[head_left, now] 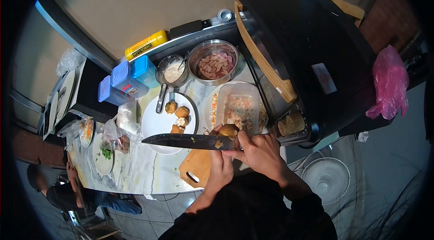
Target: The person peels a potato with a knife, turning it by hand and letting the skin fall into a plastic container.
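Note:
My right hand [262, 153] is closed around the handle of a large kitchen knife [181, 140], whose broad dark blade points left across my front. Small food bits stick to the blade. Behind it, my left hand [219, 170] is closed on a round brown piece of food [228, 130] that looks like a potato. The blade hides part of these fingers. Below the blade lies a wooden cutting board [192, 165]. Beyond it, a white plate [151, 122] carries several browned pieces, one with pale filling. A clear plastic container [237, 100] of chopped mixture stands past my hands.
A steel bowl [212, 45] of raw meat pieces and a small pan [169, 84] of white mixture stand at the back. Lidded containers [120, 75] are on the left, a large black oven [307, 59] on the right. Another person [68, 190] sits at far left.

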Demonstrator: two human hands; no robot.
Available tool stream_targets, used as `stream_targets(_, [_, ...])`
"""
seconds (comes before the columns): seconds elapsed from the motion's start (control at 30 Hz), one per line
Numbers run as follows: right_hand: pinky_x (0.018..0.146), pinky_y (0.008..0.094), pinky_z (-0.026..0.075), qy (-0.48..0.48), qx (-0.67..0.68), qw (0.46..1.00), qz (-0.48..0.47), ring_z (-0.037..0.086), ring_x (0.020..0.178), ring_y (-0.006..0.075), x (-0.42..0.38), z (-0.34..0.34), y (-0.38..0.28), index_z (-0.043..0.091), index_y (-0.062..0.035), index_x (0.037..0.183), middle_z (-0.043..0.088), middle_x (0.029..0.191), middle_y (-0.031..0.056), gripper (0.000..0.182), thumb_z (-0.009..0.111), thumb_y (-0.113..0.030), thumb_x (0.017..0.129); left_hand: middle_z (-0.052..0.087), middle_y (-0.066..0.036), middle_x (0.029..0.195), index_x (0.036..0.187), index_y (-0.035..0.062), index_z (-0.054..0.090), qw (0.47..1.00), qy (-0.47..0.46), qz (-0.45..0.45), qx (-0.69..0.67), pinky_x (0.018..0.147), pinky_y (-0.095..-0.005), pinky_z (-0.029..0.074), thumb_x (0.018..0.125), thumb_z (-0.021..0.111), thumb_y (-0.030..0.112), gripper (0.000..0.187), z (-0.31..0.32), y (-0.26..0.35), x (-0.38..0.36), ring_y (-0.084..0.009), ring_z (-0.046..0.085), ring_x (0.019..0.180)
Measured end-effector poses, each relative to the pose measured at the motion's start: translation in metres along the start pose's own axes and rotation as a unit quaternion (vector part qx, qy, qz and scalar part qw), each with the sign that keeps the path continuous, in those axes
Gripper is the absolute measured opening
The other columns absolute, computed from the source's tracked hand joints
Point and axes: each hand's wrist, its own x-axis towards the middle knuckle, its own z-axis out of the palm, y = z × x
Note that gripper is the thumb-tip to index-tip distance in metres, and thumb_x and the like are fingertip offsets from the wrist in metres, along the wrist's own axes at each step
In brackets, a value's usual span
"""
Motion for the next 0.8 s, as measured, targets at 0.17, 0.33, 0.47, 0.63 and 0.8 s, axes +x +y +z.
stream_targets(0.17, [0.041, 0.0394, 0.048, -0.002, 0.023, 1.000, 0.001, 0.062, 0.044, 0.0298, 0.000, -0.001, -0.001, 0.057, -0.0033, 0.080, 0.056, 0.047, 0.0114, 0.058, 0.054, -0.061, 0.084, 0.042, -0.015, 0.126, 0.140, -0.0049, 0.021, 1.000, 0.008, 0.020, 0.013, 0.104, -0.0345, 0.030, 0.097, 0.038, 0.006, 0.047, -0.002, -0.005, -0.001, -0.0235, 0.044, 0.116])
stream_targets(0.33, [0.044, 0.0410, 0.050, -0.010, 0.031, 0.999, 0.024, 0.063, 0.047, 0.0316, -0.001, -0.007, -0.003, 0.057, -0.0030, 0.080, 0.057, 0.048, 0.0122, 0.057, 0.055, -0.060, 0.085, 0.042, -0.016, 0.126, 0.140, -0.0050, 0.021, 0.999, 0.015, 0.015, 0.040, 0.104, -0.0347, 0.031, 0.098, 0.040, 0.009, 0.048, 0.001, -0.003, -0.002, -0.0234, 0.044, 0.116])
stream_targets(0.47, [0.046, 0.0427, 0.050, -0.019, 0.053, 0.998, 0.038, 0.063, 0.048, 0.0335, -0.001, -0.007, -0.001, 0.058, -0.0022, 0.082, 0.058, 0.050, 0.0138, 0.057, 0.055, -0.059, 0.085, 0.040, -0.017, 0.129, 0.140, -0.0059, 0.020, 1.000, 0.005, -0.002, 0.001, 0.105, -0.0360, 0.029, 0.098, 0.039, 0.009, 0.049, 0.004, -0.001, -0.003, -0.0241, 0.042, 0.119])
stream_targets(0.63, [0.047, 0.0430, 0.050, -0.038, 0.058, 0.997, 0.036, 0.063, 0.050, 0.0345, -0.004, -0.011, -0.001, 0.059, -0.0017, 0.082, 0.059, 0.052, 0.0149, 0.057, 0.054, -0.058, 0.086, 0.039, -0.018, 0.132, 0.140, -0.0064, 0.020, 1.000, 0.018, 0.021, 0.010, 0.106, -0.0358, 0.029, 0.098, 0.039, 0.009, 0.048, 0.002, -0.011, -0.008, -0.0246, 0.041, 0.121])
stream_targets(0.8, [0.053, 0.0452, 0.048, -0.073, 0.073, 0.992, 0.077, 0.061, 0.053, 0.0381, -0.004, -0.015, -0.003, 0.059, -0.0012, 0.092, 0.058, 0.053, 0.0156, 0.057, 0.057, -0.058, 0.084, 0.035, -0.019, 0.136, 0.140, -0.0063, 0.020, 0.999, 0.000, 0.007, 0.037, 0.107, -0.0364, 0.027, 0.097, 0.038, 0.005, 0.048, 0.002, -0.007, -0.010, -0.0255, 0.040, 0.124])
